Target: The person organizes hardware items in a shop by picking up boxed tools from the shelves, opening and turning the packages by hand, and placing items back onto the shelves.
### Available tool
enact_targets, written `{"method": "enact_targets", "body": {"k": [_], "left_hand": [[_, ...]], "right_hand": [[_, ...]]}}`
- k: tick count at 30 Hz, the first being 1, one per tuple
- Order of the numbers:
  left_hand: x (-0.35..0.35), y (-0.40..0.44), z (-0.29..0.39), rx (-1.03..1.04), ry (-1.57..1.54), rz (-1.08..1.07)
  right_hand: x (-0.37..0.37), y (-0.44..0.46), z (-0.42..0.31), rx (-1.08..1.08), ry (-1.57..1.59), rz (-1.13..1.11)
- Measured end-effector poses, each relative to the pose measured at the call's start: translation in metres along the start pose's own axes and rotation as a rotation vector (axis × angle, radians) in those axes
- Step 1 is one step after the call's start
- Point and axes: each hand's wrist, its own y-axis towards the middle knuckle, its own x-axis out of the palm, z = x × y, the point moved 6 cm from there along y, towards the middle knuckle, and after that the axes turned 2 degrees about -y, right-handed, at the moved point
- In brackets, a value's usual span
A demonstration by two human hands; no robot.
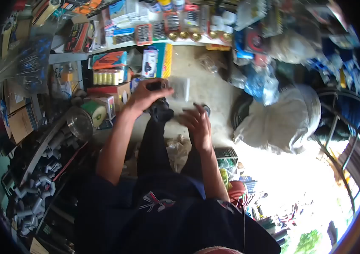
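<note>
My left hand is wrapped round a black object that looks like a tool; its exact kind is hard to make out. The object hangs above my left knee. To its right, my right hand is apart from it, with fingers spread and slightly blurred, and nothing shows in it. A small clear plastic packet lies on the floor just beyond my hands. Behind my left hand a boxed item with a picture stands beside a yellow-edged pad.
A white shelf with packaged goods runs across the back. Grey pipe fittings fill the left side. At the right sits a large white sack beside a blue plastic bag and a metal frame.
</note>
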Motion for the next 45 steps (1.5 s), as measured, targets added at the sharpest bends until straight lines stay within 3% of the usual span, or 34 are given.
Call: {"method": "enact_targets", "body": {"k": [3,5,7,8,9,11,12,13,14,15,17,19,20,23,24,28,31,33,35,37,38,40,41,43,45], "left_hand": [[0.103,-0.063,0.01,0.121,0.175,-0.098],[0.14,-0.102,0.029,0.152,0.157,-0.01],[0.14,-0.125,0.042,0.244,-0.077,0.249],[0.142,-0.139,0.048,0.188,-0.462,0.256],[0.144,-0.15,0.06,0.283,-0.642,0.166],[0.174,-0.182,0.108,0.54,-0.617,0.146],[0.193,-0.202,0.127,0.646,-0.244,0.259],[0.217,-0.218,0.137,0.78,0.169,0.242],[0.244,-0.228,0.137,0.903,0.344,0.119],[0.263,-0.245,0.141,1.155,0.755,0.201],[0.282,-0.267,0.141,1.233,0.877,0.203],[0.297,-0.291,0.151,1.349,1.039,0.193],[0.292,-0.289,0.161,1.312,0.983,0.214],[0.271,-0.266,0.174,1.275,0.565,0.342],[0.271,-0.264,0.173,1.203,0.469,0.341],[0.297,-0.299,0.153,1.36,0.735,0.274],[0.283,-0.296,0.172,1.397,0.628,0.22],[0.259,-0.275,0.184,1.341,0.443,0.368],[0.241,-0.267,0.199,1.121,0.224,0.399],[0.224,-0.263,0.198,1.032,-0.075,0.389],[0.218,-0.263,0.195,1.003,-0.209,0.368],[0.223,-0.271,0.182,0.887,-0.248,0.159],[0.235,-0.28,0.174,0.827,-0.297,0.024],[0.247,-0.288,0.164,0.931,-0.17,0.048],[0.239,-0.28,0.154,0.85,-0.209,0.078]], "right_hand": [[-0.009,-0.034,-0.046,-0.038,0.227,-0.161],[-0.027,-0.066,-0.063,-0.041,0.23,-0.159],[-0.036,-0.09,-0.084,-0.068,0.394,-0.202],[-0.039,-0.109,-0.104,-0.13,0.303,-0.227],[-0.032,-0.123,-0.116,-0.152,0.306,-0.256],[-0.02,-0.148,-0.131,-0.185,0.412,-0.292],[-0.008,-0.158,-0.135,-0.191,0.382,-0.281],[0.0,-0.166,-0.138,-0.135,0.46,-0.285],[0.002,-0.165,-0.145,-0.212,0.465,-0.301],[0.003,-0.164,-0.154,-0.289,0.468,-0.315],[-0.002,-0.17,-0.179,-0.23,0.602,-0.451],[0.004,-0.188,-0.195,-0.226,0.533,-0.509],[0.006,-0.185,-0.186,-0.21,0.52,-0.346],[0.028,-0.197,-0.193,-0.34,0.479,-0.393],[0.035,-0.214,-0.209,-0.478,0.333,-0.312],[0.015,-0.209,-0.218,-0.451,0.37,-0.26],[0.024,-0.214,-0.22,-0.496,0.42,-0.278],[0.037,-0.232,-0.227,-0.558,0.23,-0.319],[0.047,-0.241,-0.242,-0.688,0.07,-0.29],[0.049,-0.261,-0.267,-0.913,-0.3,-0.21],[0.046,-0.258,-0.267,-0.96,-0.316,-0.17],[0.046,-0.259,-0.274,-1.051,-0.262,-0.097],[0.046,-0.26,-0.276,-1.054,-0.406,-0.025],[0.044,-0.263,-0.275,-1.21,-0.768,0.078],[0.044,-0.271,-0.277,-1.251,-0.818,0.086]]}}
